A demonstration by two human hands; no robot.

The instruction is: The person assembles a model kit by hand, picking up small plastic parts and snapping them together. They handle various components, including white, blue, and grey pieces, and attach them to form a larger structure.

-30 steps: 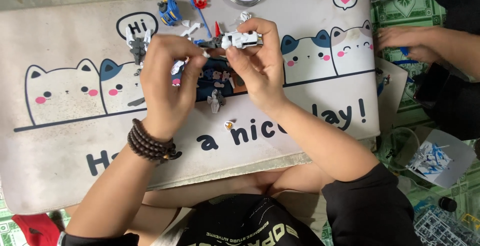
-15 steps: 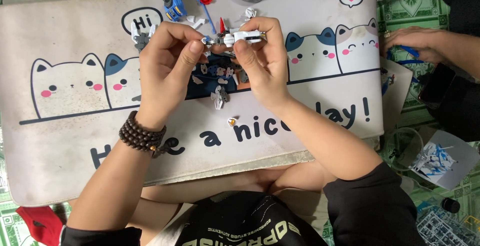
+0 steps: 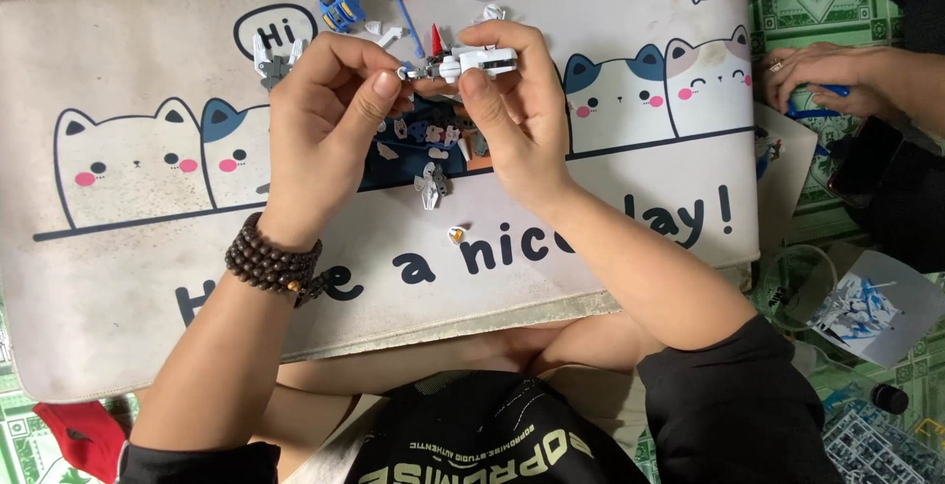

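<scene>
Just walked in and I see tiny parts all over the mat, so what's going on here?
A person seated at a cat-print mat holds a small white and grey model piece up between both hands: the left hand pinches one end, the right hand grips the other. Loose small parts lie on the mat under the hands, and a blue part sits near its far edge. Another person's hands work at the right.

A small white-and-grey model kit limb (image 3: 463, 63), lying level, is pinched at both ends above loose parts (image 3: 431, 139) scattered on the mat.
</scene>
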